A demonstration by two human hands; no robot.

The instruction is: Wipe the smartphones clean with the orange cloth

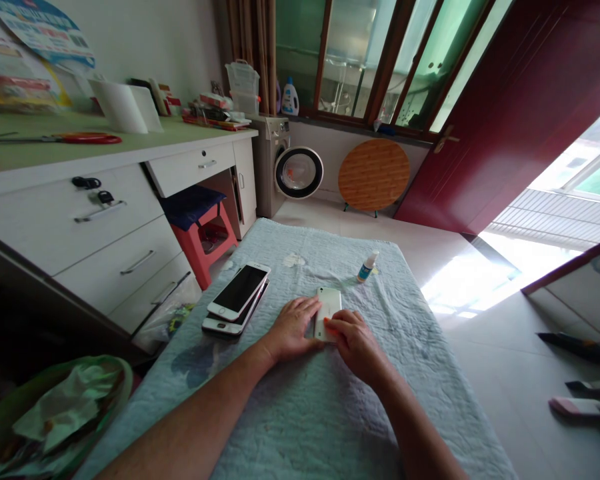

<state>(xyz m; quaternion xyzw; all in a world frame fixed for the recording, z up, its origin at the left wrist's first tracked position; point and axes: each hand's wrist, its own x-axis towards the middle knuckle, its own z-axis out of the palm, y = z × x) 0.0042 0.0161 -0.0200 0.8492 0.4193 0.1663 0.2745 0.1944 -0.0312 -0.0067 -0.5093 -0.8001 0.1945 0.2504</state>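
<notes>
A white smartphone (331, 303) lies back up on the cloth-covered table, its camera at the upper left corner. My left hand (293, 328) grips it along the left side, fingers on the long edge and thumb at the bottom edge. On the phone's back, my right hand (354, 340) is closed in a pinch around a small orange piece (328, 321); most of that piece is hidden by the fingers. Left of my hands is a white phone with a dark screen (243, 290), resting askew on another phone (223, 325). A small spray bottle (366, 268) stands beyond my right hand.
A pale blue quilted cloth (380, 400) covers the table. At the lower left is a green bin (125, 380) with crumpled tissue. A red stool (207, 240) stands under the desk (180, 150). Behind are an open washing machine (273, 143) and a round wooden tabletop (374, 175).
</notes>
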